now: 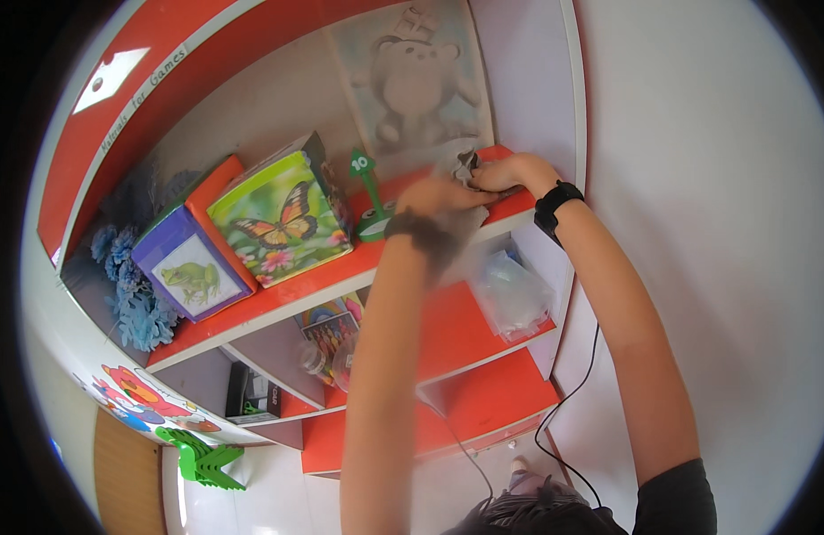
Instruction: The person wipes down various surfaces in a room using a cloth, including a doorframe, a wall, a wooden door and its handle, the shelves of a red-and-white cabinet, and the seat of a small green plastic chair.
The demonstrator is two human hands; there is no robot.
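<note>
Both my hands are at the right end of the upper red shelf (412, 179). My left hand (435, 197), blurred, is over a thin, translucent plastic bag or sheet (467, 224) that hangs past the shelf's front edge; whether its fingers grip it cannot be told. Beside it, my right hand (502, 175) has its fingers on a crumpled greyish piece (464, 166), perhaps part of the same plastic. A dark strap is on each wrist. Left of my hands stands a green toy (373, 224) with an arrow-shaped top bearing a number.
A butterfly-picture box (281, 224) and a frog-picture box (196, 271) stand on the shelf beside blue artificial flowers (134, 294). A bear picture (419, 80) leans at the back. Below lie filled plastic bags (516, 297). Black cable (572, 394) hangs at right; stacked green plastic items (204, 461) stand low left.
</note>
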